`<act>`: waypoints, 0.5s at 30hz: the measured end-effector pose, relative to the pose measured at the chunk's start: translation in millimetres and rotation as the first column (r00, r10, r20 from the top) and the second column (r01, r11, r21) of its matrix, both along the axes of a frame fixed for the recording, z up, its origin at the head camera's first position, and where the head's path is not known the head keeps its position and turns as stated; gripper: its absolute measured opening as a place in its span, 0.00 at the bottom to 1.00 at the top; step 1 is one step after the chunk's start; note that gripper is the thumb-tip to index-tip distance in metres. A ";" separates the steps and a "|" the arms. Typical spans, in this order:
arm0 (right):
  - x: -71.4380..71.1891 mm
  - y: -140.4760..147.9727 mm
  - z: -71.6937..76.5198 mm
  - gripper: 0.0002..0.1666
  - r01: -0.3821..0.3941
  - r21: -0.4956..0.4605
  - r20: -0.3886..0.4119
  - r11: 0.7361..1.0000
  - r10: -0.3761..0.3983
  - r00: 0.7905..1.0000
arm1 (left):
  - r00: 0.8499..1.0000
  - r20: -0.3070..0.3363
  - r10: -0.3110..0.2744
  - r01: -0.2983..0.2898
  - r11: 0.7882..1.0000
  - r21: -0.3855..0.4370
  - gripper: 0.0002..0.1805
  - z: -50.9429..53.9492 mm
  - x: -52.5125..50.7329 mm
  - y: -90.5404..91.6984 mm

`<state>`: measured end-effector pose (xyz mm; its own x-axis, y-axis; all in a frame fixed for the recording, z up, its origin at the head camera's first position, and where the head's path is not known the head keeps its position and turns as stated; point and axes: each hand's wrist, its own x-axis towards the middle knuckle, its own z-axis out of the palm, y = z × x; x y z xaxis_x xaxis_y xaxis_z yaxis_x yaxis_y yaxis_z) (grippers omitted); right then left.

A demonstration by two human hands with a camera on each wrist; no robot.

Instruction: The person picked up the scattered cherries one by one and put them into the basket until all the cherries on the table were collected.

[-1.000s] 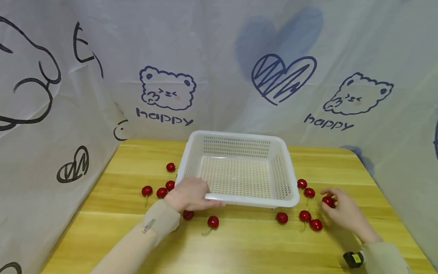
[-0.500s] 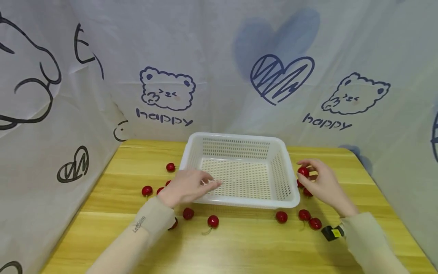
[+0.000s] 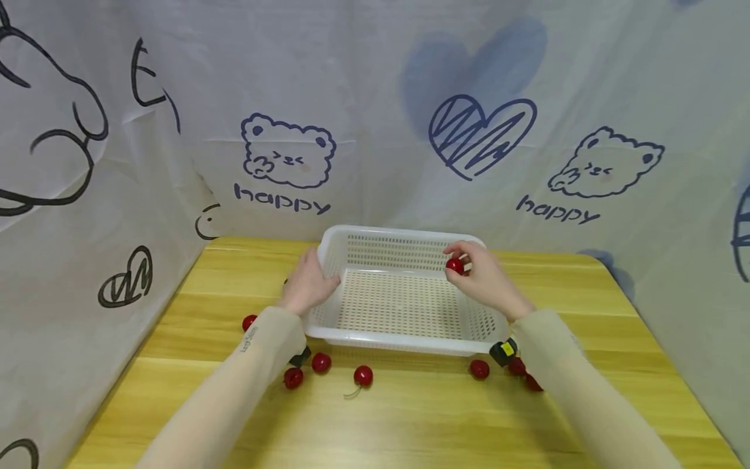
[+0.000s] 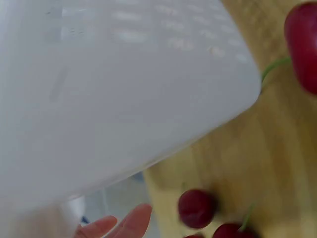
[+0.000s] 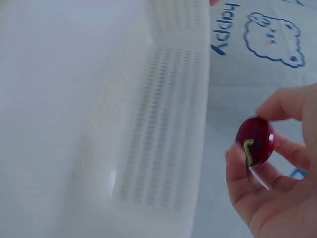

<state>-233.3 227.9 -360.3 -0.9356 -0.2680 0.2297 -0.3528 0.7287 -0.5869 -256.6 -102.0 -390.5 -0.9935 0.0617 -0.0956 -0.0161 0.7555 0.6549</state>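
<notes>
My left hand [image 3: 307, 283] grips the left rim of the white basket [image 3: 398, 342], thumb over the rim, fingers along the outside; in the left wrist view its fingertips [image 4: 131, 223] show beyond the basket's outer wall [image 4: 129, 109]. My right hand [image 3: 486, 280] pinches a red cherry [image 3: 454, 266] above the basket's right part. The right wrist view shows this cherry [image 5: 255, 141], with a short green stem, between the thumb and fingers of my right hand [image 5: 282, 183], beside the basket rim [image 5: 200, 124]. No cherry shows inside the basket.
Several cherries lie on the wooden table [image 3: 410, 417], among them one with a stem [image 3: 363, 376] in front and one [image 3: 479, 369] near the basket's right front corner. My forearms hide part of both sides. A patterned white cloth [image 3: 375, 98] stands behind.
My right hand has carried its cherry from the table's right side leftward over the basket. My left hand lifted off the front left corner and moved back along the left rim.
</notes>
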 end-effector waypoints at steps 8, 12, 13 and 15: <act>-36.8 -30.6 -0.8 0.21 -0.017 0.049 0.091 0.999 0.012 0.996 | 0.994 0.095 0.050 -0.047 0.998 -0.031 0.46 -10.6 -0.6 0.4; -51.3 -46.5 -6.5 0.23 -0.010 0.068 0.161 0.998 -0.001 0.987 | 0.993 0.107 0.047 -0.040 0.997 -0.068 0.49 -10.6 0.3 2.9; -54.8 -50.8 -8.8 0.23 -0.011 0.068 0.181 0.998 -0.001 0.983 | 0.993 0.108 0.049 -0.041 0.996 -0.077 0.49 -10.0 0.4 4.1; -61.5 -59.6 -14.6 0.23 -0.012 0.075 0.221 0.997 -0.005 0.975 | 0.994 0.096 0.050 -0.041 0.994 -0.103 0.49 -10.3 -0.6 6.3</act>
<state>-294.9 168.2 -374.9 -0.9601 -0.2798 -0.0040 -0.2228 0.7730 -0.5940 -257.2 -95.7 -400.8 -0.9806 0.0018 -0.1962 -0.1124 0.8145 0.5691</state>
